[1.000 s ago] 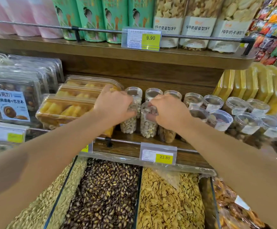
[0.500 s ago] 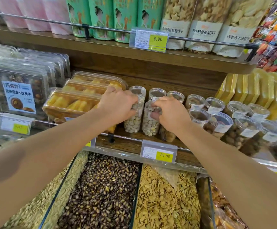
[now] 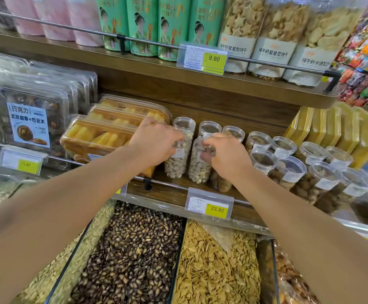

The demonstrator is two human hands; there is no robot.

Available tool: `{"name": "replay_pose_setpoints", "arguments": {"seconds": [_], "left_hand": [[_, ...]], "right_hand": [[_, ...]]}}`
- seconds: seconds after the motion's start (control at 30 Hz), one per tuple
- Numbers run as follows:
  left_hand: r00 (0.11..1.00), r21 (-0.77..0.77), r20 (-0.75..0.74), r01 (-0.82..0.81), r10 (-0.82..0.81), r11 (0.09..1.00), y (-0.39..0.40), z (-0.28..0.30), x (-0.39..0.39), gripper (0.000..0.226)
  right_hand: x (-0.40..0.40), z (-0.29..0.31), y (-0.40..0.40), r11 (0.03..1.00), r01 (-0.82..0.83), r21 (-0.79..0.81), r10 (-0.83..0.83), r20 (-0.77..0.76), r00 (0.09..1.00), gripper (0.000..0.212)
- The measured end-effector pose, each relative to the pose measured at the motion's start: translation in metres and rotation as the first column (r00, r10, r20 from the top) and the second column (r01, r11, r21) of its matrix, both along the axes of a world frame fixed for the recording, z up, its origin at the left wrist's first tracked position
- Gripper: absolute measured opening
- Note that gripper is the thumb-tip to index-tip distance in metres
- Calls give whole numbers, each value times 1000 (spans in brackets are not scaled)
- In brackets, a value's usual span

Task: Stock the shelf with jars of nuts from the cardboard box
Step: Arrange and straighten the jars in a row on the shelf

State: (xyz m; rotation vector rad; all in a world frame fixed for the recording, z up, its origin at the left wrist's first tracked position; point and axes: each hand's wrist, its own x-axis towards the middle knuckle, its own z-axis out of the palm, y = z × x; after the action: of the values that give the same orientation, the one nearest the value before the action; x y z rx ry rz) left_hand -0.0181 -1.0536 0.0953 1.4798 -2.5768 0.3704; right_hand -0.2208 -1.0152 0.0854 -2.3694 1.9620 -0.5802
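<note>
Two clear jars of pistachios stand side by side at the front of the wooden shelf (image 3: pixel 200 195). My left hand (image 3: pixel 154 142) is closed over the top of the left pistachio jar (image 3: pixel 175 164). My right hand (image 3: pixel 227 156) grips the top of the right pistachio jar (image 3: pixel 198 170), and a jar of darker nuts (image 3: pixel 221 183) stands partly hidden under that wrist. More clear-lidded jars (image 3: pixel 184 126) stand behind them, and a row of nut jars (image 3: pixel 288 170) runs to the right. The cardboard box is out of view.
Plastic trays of yellow pastry sticks (image 3: pixel 95 137) sit just left of the jars. Yellow packs (image 3: pixel 332 126) stand at the far right. A metal rail (image 3: pixel 167 183) with a 23.80 price tag (image 3: pixel 210 205) runs along the shelf front. Bulk seed bins (image 3: pixel 134 255) lie below.
Both hands stay on the tops of the two pistachio jars; the jars sit slightly closer to the shelf front. The camera has shifted a little.
</note>
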Motion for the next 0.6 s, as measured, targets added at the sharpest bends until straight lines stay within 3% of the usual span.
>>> {"name": "replay_pose_setpoints", "arguments": {"seconds": [0.3,0.43,0.6], "left_hand": [[991,-2,-89,100,-100,995,-6,6,9,39],[971,-9,-228,77,-77,997,-13,24,24,39],[955,6,-296,43,-39,999,-27,25,36,39]], "right_hand": [[1,19,-5,998,-7,65,18,-164,986,48],[8,38,-29,993,-41,115,48,-63,997,35],[18,41,-76,985,-56,160,88,-197,976,58]]}}
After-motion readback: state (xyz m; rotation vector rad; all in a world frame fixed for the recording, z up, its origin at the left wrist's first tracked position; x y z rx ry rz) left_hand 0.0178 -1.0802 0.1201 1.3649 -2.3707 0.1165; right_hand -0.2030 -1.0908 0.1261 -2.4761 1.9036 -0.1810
